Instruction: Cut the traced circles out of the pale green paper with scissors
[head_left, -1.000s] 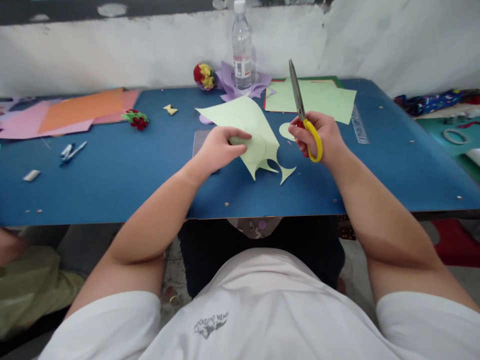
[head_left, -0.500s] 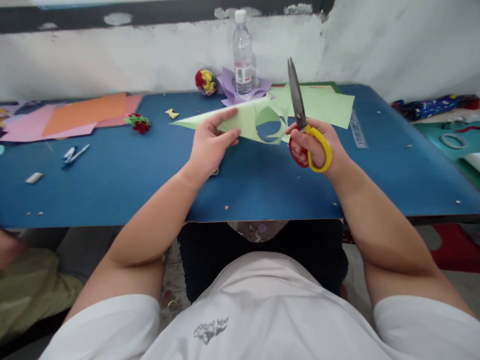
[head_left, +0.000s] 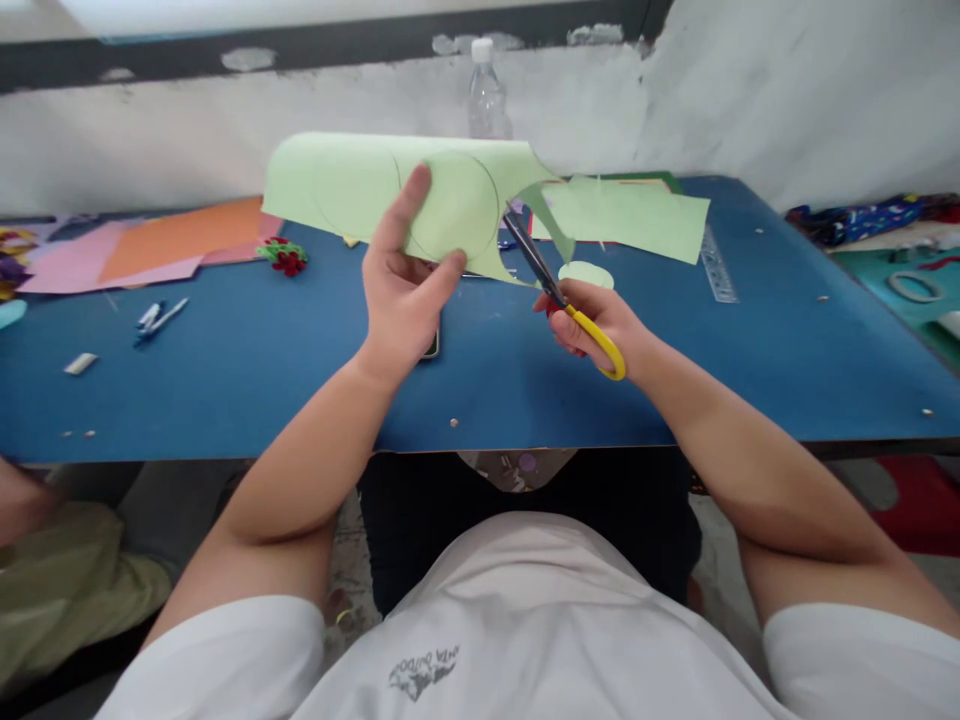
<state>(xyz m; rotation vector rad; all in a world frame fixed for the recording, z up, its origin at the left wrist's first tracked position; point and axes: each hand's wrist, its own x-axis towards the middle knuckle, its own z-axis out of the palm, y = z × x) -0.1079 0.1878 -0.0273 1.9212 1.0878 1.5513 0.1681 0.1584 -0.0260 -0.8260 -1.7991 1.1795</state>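
My left hand (head_left: 405,275) grips a sheet of light green paper (head_left: 337,180) above the table, thumb and fingers pressed on it. Drawn circles show on the sheet, and its right end has a curved cut-out with a thin strip curling down. My right hand (head_left: 589,320) holds scissors (head_left: 551,270) with a yellow and a red handle loop. The blades point up and left, near the cut edge of the paper; whether they touch it I cannot tell. A round green paper piece (head_left: 586,274) lies on the table just behind my right hand.
On the blue table (head_left: 285,370) lie pink and orange sheets (head_left: 180,235), a red-green craft flower (head_left: 287,257), pens (head_left: 159,322), an eraser (head_left: 80,364), more green paper (head_left: 637,215) and a clear ruler (head_left: 718,265). A water bottle (head_left: 487,100) stands behind. A person's arm (head_left: 22,500) shows at left.
The green sheet has been raised and turned so its drawn circles face me. My right hand has come left and down, tilting the scissors toward the paper. A round piece now shows on the table.
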